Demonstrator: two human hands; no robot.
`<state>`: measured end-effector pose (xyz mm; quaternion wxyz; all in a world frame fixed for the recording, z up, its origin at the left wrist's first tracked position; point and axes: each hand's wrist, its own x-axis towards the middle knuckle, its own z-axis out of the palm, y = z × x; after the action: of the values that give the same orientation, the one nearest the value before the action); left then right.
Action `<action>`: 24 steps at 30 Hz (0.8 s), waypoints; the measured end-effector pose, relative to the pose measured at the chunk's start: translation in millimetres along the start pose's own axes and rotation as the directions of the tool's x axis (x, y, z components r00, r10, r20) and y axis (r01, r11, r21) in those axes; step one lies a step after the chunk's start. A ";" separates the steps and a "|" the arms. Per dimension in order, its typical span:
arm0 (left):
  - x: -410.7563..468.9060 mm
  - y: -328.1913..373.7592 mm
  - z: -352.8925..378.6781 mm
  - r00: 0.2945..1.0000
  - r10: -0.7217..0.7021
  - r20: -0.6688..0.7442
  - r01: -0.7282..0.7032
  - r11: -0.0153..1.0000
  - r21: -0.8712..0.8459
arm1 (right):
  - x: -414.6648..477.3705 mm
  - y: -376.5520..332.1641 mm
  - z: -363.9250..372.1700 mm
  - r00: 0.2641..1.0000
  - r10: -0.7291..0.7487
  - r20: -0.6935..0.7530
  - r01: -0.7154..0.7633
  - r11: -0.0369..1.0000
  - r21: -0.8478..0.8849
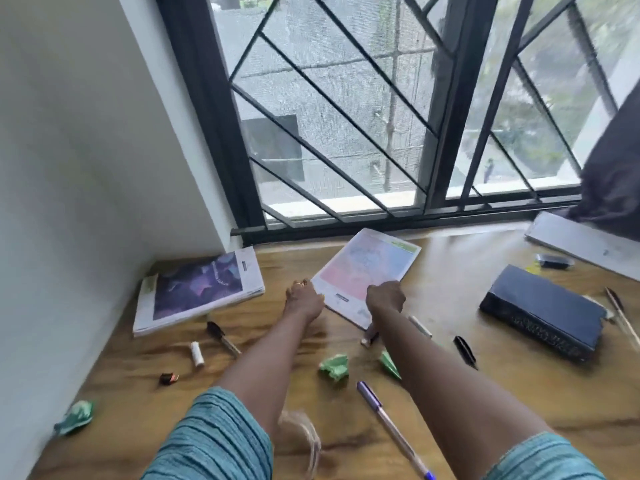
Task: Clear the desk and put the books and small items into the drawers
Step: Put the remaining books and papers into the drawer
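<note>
A thin pink and blue book (367,268) lies tilted on the wooden desk (450,292) near the window. My left hand (303,299) is at its left near corner with curled fingers, and my right hand (385,297) grips its near right edge. A purple-covered book (199,289) lies at the left by the wall. A thick dark book (543,311) lies at the right. Pens (391,431) and markers (221,336) are scattered about, with crumpled green paper (334,366) between my forearms.
A white wall (69,202) bounds the desk's left side and a barred window (363,116) its far side. A grey flat board (581,245) and dark cloth (613,178) sit at the far right. A small white tube (197,354) and another green paper wad (74,417) lie left.
</note>
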<state>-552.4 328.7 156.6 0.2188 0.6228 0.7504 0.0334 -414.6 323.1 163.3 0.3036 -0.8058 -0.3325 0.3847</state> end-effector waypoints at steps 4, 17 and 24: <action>37.9 2.3 4.6 0.999 -0.038 0.034 0.039 0.998 -0.043 | 20.6 -25.3 29.6 0.995 0.103 -0.012 -0.103 0.986 -0.133; 48.2 19.7 4.6 0.974 0.199 -0.104 -0.207 0.976 -0.072 | 37.1 -42.9 21.2 0.999 -0.042 -0.026 0.049 0.876 0.480; 7.4 35.8 -60.9 0.935 0.354 0.026 -0.242 0.690 -0.682 | 3.1 -71.5 5.2 0.904 -0.340 0.261 0.078 0.730 0.679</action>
<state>-543.0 357.2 221.0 0.4769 0.6167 0.5568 0.2868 -439.0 369.2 212.6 0.5396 -0.5179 -0.3180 0.5826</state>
